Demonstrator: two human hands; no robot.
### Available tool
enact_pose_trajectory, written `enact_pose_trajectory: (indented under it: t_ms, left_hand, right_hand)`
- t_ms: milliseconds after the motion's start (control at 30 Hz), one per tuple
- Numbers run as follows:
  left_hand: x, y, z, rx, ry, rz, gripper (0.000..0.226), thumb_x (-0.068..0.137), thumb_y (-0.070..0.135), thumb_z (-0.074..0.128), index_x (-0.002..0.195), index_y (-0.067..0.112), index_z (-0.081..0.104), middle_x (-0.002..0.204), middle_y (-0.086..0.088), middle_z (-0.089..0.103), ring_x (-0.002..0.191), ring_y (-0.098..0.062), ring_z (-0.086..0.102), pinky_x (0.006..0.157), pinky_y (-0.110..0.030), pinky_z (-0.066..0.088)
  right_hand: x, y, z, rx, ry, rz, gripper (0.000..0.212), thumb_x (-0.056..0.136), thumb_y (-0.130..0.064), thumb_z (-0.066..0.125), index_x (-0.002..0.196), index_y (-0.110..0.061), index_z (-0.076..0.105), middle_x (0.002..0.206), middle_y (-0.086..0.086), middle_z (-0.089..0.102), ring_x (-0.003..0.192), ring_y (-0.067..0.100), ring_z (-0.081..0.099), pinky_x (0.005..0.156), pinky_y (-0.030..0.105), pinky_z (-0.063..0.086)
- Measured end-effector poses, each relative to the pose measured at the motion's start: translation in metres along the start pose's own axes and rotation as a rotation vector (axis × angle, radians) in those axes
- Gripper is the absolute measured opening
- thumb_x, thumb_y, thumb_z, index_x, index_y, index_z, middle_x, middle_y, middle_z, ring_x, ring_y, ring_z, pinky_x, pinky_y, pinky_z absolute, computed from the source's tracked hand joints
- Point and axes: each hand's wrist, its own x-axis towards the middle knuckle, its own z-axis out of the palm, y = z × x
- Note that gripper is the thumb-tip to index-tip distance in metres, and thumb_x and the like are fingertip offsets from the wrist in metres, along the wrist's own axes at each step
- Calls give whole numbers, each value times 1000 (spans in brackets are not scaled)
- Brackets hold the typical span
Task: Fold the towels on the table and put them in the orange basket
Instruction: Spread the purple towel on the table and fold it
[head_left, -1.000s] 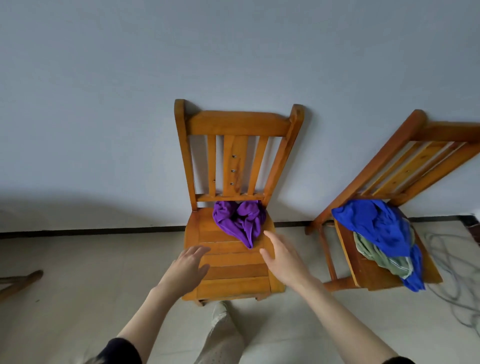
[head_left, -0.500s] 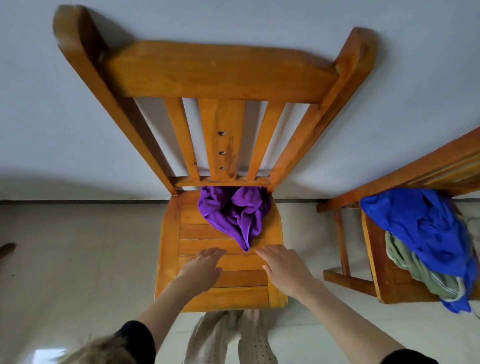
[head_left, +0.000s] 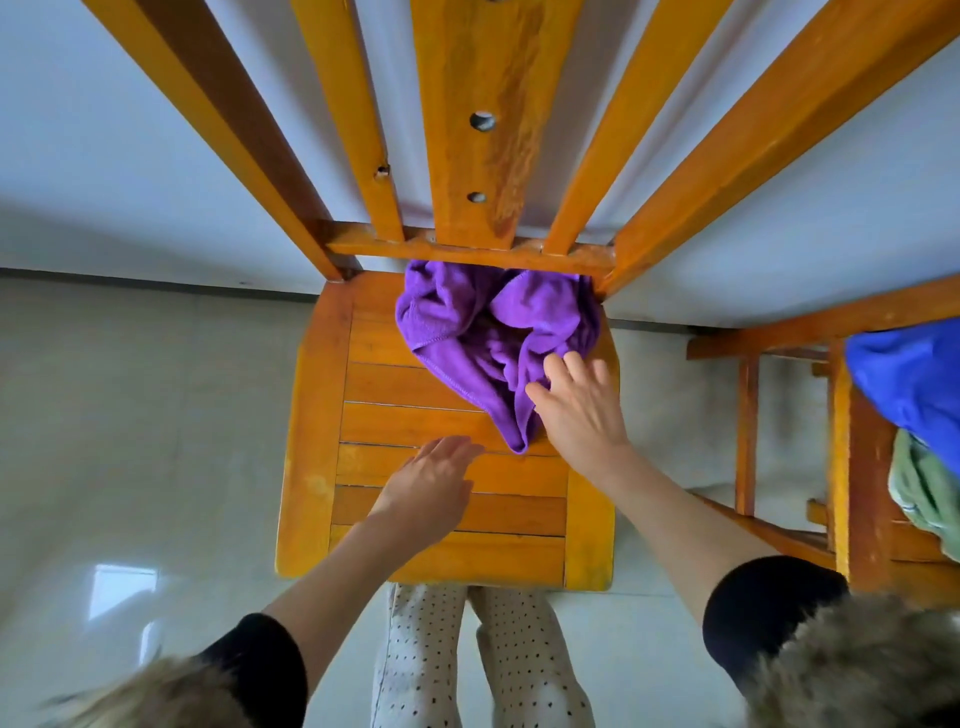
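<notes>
On the back half of the wooden chair (head_left: 322, 452) seat, right up against the lower rail of the backrest, there's the purple towel (head_left: 483, 338), all bunched and crumpled, with a pointy tail hanging down toward the middle slats. That's the thing I'm after.

My right hand (head_left: 579, 410) is on the right side of that towel, palm down, fingers straight and a bit spread, fingertips lying on the cloth near its right edge. Not pinching anything from what I can see, just flat contact. My left hand (head_left: 428, 491) is nearer the front of the seat, just left of the towel's tail and not touching it, fingers straight and held together, pointing at the cloth. Can't tell if it's resting on the slats or floating just above them.

To the right of the chair there's a second wooden chair (head_left: 857, 467), only partly in frame, with a blue cloth (head_left: 914, 379) piled on it and a green striped cloth (head_left: 924, 491) under that, closer to the front edge. Behind the chair is a pale wall (head_left: 104, 156), under it a light tiled floor (head_left: 130, 415). My black sleeves (head_left: 763, 608) and dotted trousers (head_left: 421, 660) show at the front edge of the seat. No orange basket in view anywhere.
</notes>
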Motion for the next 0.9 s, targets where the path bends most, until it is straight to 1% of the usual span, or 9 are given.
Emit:
enact_pose_trajectory:
  t_ms: [100, 267, 467, 567, 633, 700, 733, 800, 900]
  left_hand:
    - [1, -1, -4, 15, 16, 17, 45, 96, 16, 45, 140, 23, 37, 147, 3, 36, 136, -17, 30, 108, -33, 32]
    - [2, 2, -5, 169, 24, 65, 49, 96, 12, 43, 142, 24, 31, 153, 0, 24, 142, -19, 19, 111, -34, 29]
    - [35, -12, -4, 609, 162, 241, 65, 92, 10, 41, 149, 22, 11, 159, -4, -9, 144, -31, -13, 113, -53, -9]
    - [51, -22, -4, 767, 182, 235, 60, 94, 13, 38, 148, 23, 16, 156, -6, 14, 145, -31, -1, 103, -61, -20]
    - [53, -22, -6, 805, 208, 203, 50, 88, 17, 49, 137, 25, 42, 135, -4, 47, 138, -28, 28, 105, -64, -9]
    - [48, -20, -8, 874, 263, 204, 34, 69, 22, 71, 103, 26, 69, 96, 1, 65, 110, -24, 58, 104, -63, 26]
    - [43, -20, -9, 866, 296, 222, 27, 60, 21, 77, 86, 24, 73, 80, 2, 66, 93, -22, 64, 97, -61, 38]
    - [32, -23, -10, 748, 323, 248, 19, 53, 16, 82, 69, 19, 71, 62, 0, 61, 72, -23, 64, 90, -60, 44]
    - [11, -25, -23, 535, 267, 219, 21, 60, 19, 86, 73, 14, 71, 61, -3, 61, 65, -24, 63, 89, -52, 48]
  right_hand:
    - [3, 5, -3, 43, 30, -21, 5, 70, -14, 64, 67, -15, 69, 78, 6, 61, 74, 26, 60, 60, 32, 44]
    - [-4, 2, -2, -40, 17, -165, 32, 79, -16, 38, 84, -24, 69, 95, 1, 66, 83, 21, 61, 67, 31, 47]
    - [7, -3, 28, -33, 72, -138, 33, 82, -21, 37, 71, -23, 68, 90, 1, 65, 84, 22, 62, 69, 31, 47]
    - [9, -1, 39, 76, 181, -74, 16, 78, -14, 59, 65, -16, 67, 83, 4, 63, 80, 26, 61, 65, 33, 44]
    - [5, 1, 39, 214, 226, -45, 11, 74, -12, 67, 63, -12, 68, 79, 4, 63, 79, 28, 60, 66, 34, 44]
    - [-2, 3, 34, 362, 237, -43, 9, 73, -10, 67, 64, -9, 68, 77, 4, 65, 80, 28, 61, 69, 35, 45]
    - [-6, 4, 28, 444, 209, -31, 9, 74, -8, 65, 65, -7, 66, 77, 6, 66, 80, 29, 61, 70, 36, 45]
    - [-15, 8, 14, 607, 141, 30, 10, 78, -7, 63, 70, -2, 65, 76, 10, 67, 78, 30, 62, 71, 38, 47]
    - [-28, 19, -11, 763, 97, 148, 9, 84, -12, 64, 82, -4, 67, 81, 11, 70, 77, 30, 63, 69, 36, 48]
